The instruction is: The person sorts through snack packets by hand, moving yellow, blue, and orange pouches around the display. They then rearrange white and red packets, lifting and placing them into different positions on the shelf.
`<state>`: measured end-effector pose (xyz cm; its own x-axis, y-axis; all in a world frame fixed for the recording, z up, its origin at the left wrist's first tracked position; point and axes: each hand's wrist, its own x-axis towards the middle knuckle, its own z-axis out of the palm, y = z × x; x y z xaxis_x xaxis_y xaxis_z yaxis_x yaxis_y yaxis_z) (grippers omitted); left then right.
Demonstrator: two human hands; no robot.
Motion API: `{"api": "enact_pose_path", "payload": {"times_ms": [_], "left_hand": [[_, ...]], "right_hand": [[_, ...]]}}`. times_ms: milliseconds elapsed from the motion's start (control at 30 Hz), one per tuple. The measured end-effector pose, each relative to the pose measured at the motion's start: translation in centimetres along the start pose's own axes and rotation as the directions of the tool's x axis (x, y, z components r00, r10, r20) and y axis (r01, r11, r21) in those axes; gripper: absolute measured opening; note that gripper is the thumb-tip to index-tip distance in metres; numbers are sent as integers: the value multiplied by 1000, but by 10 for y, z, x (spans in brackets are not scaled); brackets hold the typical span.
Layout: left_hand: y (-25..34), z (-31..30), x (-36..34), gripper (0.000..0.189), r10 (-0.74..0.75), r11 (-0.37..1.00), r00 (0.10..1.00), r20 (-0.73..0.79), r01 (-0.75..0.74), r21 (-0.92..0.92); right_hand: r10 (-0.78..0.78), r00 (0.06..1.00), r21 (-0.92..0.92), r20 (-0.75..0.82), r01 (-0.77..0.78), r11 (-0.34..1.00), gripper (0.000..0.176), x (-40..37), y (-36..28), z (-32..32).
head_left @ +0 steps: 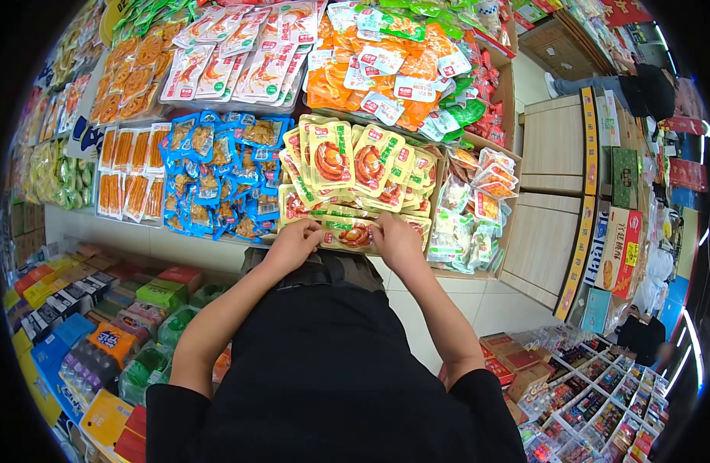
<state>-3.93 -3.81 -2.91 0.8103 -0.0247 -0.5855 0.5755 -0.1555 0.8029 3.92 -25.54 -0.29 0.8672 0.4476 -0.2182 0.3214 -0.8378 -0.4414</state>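
A yellow snack packet (349, 234) with a picture of reddish food lies sideways at the front edge of the display. My left hand (297, 242) pinches its left end, and my right hand (396, 241) grips the right end. Just beyond it, more yellow packets (332, 158) are heaped in overlapping layers. Blue packets (224, 174) fill the section to the left of my left hand. Right of my right hand, an open carton (469, 208) holds clear and orange packets. Some fingertips are hidden behind the packet.
Farther back lie orange packets (386, 65) and white-and-pink packets (255, 58). Boxes and wrapped bottles (100, 351) crowd the lower left. A wooden display stand (552, 147) is at right. One person in dark clothing (648, 91) is at upper right, another (640, 337) lower right.
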Motion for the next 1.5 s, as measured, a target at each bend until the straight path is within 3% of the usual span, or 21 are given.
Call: {"api": "enact_pose_path", "payload": {"times_ms": [133, 333, 433, 500, 533, 600, 633, 700, 733, 767, 833, 967, 1033, 1167, 1233, 1300, 1333, 1433, 1500], "left_hand": [[2, 0, 1, 24, 10, 1000, 1000, -18, -10, 15], [-1, 0, 3, 25, 22, 998, 1000, -17, -21, 52], [2, 1, 1, 25, 16, 997, 1000, -18, -14, 71], [2, -1, 1, 25, 14, 997, 1000, -24, -13, 76], [1, -1, 1, 25, 16, 997, 1000, -20, -15, 75], [0, 0, 1, 25, 19, 997, 1000, -14, -18, 71], [-1, 0, 2, 24, 17, 998, 1000, -16, -16, 65], [-2, 1, 2, 24, 16, 998, 1000, -16, -15, 60], [-1, 2, 2, 23, 20, 998, 1000, -11, -19, 60], [0, 2, 2, 23, 23, 998, 1000, -7, -22, 61], [2, 2, 2, 23, 36, 997, 999, 1, -36, 64], [2, 1, 0, 23, 36, 998, 999, 7, -36, 46], [2, -1, 0, 23, 35, 999, 999, 11, -35, 32], [-2, -4, 0, 22, 60, 996, 997, 38, -57, -71], [-3, -3, 1, 22, 88, 991, 995, 38, -84, -101], [1, -3, 1, 23, 115, 986, 993, 41, -109, -128], [6, -4, 1, 23, 85, 986, 994, 70, -74, -147], [5, -4, 7, 24, 37, 983, 990, 133, -12, -184], [2, -4, 7, 24, 16, 979, 987, 160, 17, -202]], "right_hand": [[107, 985, -91, 136, -95, 991, 22, -3, 3, 2], [120, 991, -64, 61, -116, 991, 26, -5, -3, -5], [55, 998, -4, -44, -55, 998, 26, -5, -2, -3], [113, 988, -101, 108, -102, 990, 25, -4, -7, -9], [111, 988, -101, 109, -100, 990, 25, -3, -9, -14], [83, 995, 46, -51, -81, 996, 25, 1, -11, -27], [84, 995, 44, -51, -82, 996, 25, 5, -12, -32], [118, 981, 395, -156, -48, 917, 25, 20, -13, -39], [102, 976, 418, -192, -13, 908, 26, 30, -12, -39], [102, 976, 418, -192, -13, 908, 26, 38, -14, -38], [210, 977, 553, 34, -193, 810, 23, 48, -18, -37], [203, 978, 730, 47, -172, 661, 17, 51, -13, -28], [259, 963, 872, -79, -60, 486, 12, 43, -9, -36], [242, 959, 910, -145, 33, 414, 8, 24, 5, -61], [194, 979, 894, -59, -34, 446, 7, 14, 14, -75], [36, 976, 835, 214, -202, 512, 7, 6, 17, -81], [31, 952, 789, 304, -269, 553, 8, 4, 20, -76], [36, 923, 691, 383, -312, 652, 9, 5, 19, -54], [54, 937, 689, 345, -292, 663, 8, 7, 16, -40]]}}
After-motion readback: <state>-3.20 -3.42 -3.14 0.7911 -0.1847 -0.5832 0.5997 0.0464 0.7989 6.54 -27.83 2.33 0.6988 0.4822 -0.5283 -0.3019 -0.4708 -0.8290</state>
